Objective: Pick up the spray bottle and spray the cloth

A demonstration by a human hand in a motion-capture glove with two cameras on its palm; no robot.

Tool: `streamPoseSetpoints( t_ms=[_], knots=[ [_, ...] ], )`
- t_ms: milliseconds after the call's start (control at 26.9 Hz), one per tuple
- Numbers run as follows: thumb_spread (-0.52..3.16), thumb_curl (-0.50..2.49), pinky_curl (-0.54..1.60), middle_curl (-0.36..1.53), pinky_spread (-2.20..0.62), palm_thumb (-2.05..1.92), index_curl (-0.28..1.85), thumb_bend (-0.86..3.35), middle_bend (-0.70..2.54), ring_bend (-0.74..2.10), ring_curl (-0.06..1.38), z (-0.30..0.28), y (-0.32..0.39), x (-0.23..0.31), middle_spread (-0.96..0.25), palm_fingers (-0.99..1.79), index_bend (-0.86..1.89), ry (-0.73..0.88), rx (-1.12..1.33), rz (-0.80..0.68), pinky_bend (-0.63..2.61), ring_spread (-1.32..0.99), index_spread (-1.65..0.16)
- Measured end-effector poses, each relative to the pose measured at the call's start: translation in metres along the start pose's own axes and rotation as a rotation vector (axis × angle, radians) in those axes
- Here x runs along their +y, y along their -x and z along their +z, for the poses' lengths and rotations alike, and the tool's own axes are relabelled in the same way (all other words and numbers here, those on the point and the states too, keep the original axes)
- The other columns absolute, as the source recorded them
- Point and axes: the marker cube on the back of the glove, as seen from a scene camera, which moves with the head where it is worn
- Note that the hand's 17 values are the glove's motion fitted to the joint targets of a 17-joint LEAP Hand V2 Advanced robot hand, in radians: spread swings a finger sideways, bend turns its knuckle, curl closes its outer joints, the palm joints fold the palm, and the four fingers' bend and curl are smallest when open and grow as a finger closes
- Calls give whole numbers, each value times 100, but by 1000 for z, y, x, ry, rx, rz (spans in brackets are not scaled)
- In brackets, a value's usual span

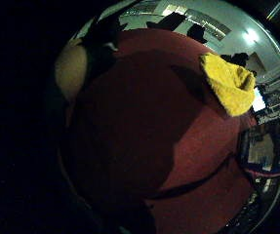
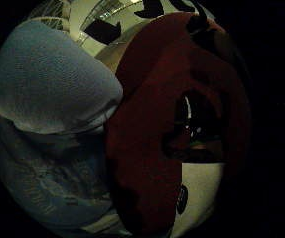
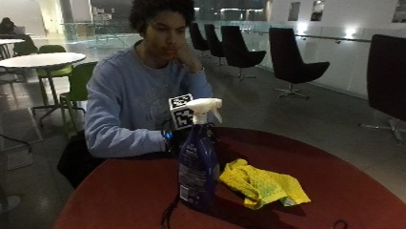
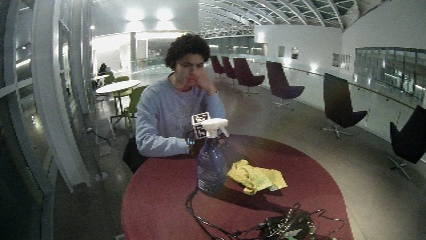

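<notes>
A blue spray bottle [image 3: 198,162] with a white trigger head stands upright on the round red table [image 3: 126,191], also seen in the wide view as the bottle [image 4: 211,170]. A crumpled yellow cloth [image 3: 263,183] lies on the table just beside it; the little-finger palm view shows the cloth [image 1: 227,83] on the red top [image 1: 144,122]. My gloved right hand [image 3: 174,140] sits behind the bottle near the table's far edge, mostly hidden by it. It holds nothing; both palm views show only table and my blue sleeve [image 2: 52,84].
A black cable [image 3: 170,210] runs from the bottle's foot to a dark device and cable tangle [image 4: 286,227] at the table's near edge. My bare left hand [image 3: 187,52] props my head. Black chairs [image 3: 292,62] stand behind on the floor.
</notes>
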Motion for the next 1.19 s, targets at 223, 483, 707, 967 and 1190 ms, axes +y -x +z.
streamPoseSetpoints(
  t_ms=[223,483,707,967,1190],
  knots=[
    [102,36,25,32,21,77,28,28,33,31,28,-22,-13,12,-5,72,11,18,-13,39,20,-1,-35],
    [107,38,28,34,21,77,26,22,33,30,29,-64,-40,51,-5,69,11,2,23,156,22,-1,-37],
    [109,40,30,36,21,76,26,18,32,30,30,-89,-63,89,-5,68,12,-28,22,279,22,-1,-38],
    [111,41,31,37,21,77,26,14,30,30,30,-101,-88,119,-4,67,13,-31,2,424,23,0,-38],
    [113,40,32,37,21,74,26,8,27,30,31,-110,-114,134,-4,64,12,-107,-253,580,25,1,-39]
  ],
)
